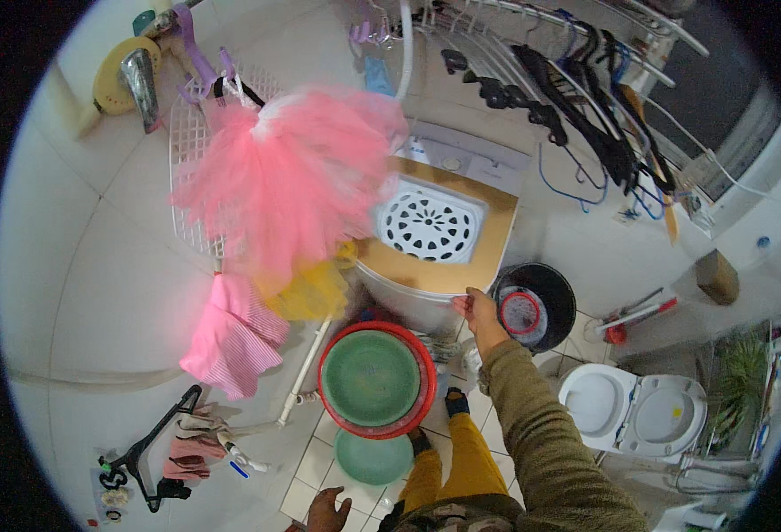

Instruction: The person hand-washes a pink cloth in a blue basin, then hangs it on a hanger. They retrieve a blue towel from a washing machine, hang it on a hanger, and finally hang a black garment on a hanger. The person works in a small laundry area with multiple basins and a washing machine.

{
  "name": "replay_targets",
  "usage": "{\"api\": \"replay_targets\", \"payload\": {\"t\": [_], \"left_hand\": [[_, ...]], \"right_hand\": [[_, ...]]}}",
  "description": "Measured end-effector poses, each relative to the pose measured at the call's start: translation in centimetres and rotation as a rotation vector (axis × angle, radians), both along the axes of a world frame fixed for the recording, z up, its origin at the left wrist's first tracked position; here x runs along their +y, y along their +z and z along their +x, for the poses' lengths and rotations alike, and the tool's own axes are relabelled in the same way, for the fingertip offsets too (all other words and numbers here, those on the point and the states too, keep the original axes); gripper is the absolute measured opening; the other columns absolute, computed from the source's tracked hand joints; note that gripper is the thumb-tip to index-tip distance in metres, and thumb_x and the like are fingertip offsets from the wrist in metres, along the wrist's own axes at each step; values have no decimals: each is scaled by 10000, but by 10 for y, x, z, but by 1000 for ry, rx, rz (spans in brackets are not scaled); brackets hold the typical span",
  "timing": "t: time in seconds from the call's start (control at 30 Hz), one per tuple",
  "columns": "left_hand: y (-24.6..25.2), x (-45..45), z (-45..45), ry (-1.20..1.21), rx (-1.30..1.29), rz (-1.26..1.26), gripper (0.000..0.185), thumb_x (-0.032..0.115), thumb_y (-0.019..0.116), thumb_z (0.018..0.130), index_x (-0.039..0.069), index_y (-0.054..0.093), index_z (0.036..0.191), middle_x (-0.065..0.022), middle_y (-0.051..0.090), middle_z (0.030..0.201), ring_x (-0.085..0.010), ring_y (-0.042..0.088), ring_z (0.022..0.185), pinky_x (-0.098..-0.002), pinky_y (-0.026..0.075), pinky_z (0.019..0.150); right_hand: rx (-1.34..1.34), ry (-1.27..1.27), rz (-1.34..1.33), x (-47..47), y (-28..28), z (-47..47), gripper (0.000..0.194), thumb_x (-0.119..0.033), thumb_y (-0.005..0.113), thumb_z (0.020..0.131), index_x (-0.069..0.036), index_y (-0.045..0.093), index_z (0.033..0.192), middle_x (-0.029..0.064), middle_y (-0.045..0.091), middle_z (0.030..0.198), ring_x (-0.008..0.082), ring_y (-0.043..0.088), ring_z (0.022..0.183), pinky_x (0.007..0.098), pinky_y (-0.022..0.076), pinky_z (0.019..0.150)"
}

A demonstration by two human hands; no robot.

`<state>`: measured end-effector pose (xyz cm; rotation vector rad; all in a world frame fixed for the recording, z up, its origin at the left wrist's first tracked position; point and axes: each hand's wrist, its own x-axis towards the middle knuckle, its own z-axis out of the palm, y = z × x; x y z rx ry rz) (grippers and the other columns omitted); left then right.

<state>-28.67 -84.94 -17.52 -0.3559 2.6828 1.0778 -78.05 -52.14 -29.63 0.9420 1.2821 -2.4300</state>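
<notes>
My right hand (480, 312) is at the front corner of a washing machine (430, 282) with a tan top. Its fingertips meet the front rim; whether they grip it is unclear. A white perforated panel (428, 223) lies in the machine's top opening. Down at the bottom of the view, my left hand (328, 511) has its fingers apart and holds nothing. Ahead of it on the tiles is a pale green basin (374, 459). Beyond that, a darker green basin (370, 379) sits inside a red basin (322, 392). A black bucket (561, 309) stands right of the machine, holding a red-rimmed container (520, 312).
A pink tulle skirt (284, 173) hangs at left, partly over the machine. Striped pink cloth (237, 346) hangs below. Several hangers (583, 106) hang from a rail at upper right. A white toilet (596, 405) with raised lid and a toilet brush (616, 332) are right.
</notes>
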Motion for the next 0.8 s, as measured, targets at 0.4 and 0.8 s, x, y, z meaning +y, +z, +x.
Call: {"api": "replay_targets", "payload": {"t": [0.4, 0.8], "left_hand": [[54, 71, -239, -246, 124, -13, 382, 152, 650, 816, 9, 562, 1159, -207, 596, 1123, -393, 550, 1075, -448, 430, 944], [-74, 126, -528, -428, 571, -361, 453, 269, 604, 846, -6, 531, 1199, -192, 546, 1215, -348, 496, 1176, -466, 347, 1043]], "right_hand": [[392, -148, -94, 23, 174, -46, 167, -185, 561, 931, -30, 518, 974, 128, 643, 857, 228, 663, 692, 355, 587, 628], [496, -147, -17, 67, 252, -166, 414, -426, 610, 901, -51, 477, 1018, 125, 637, 913, 275, 661, 851, 378, 574, 715]]}}
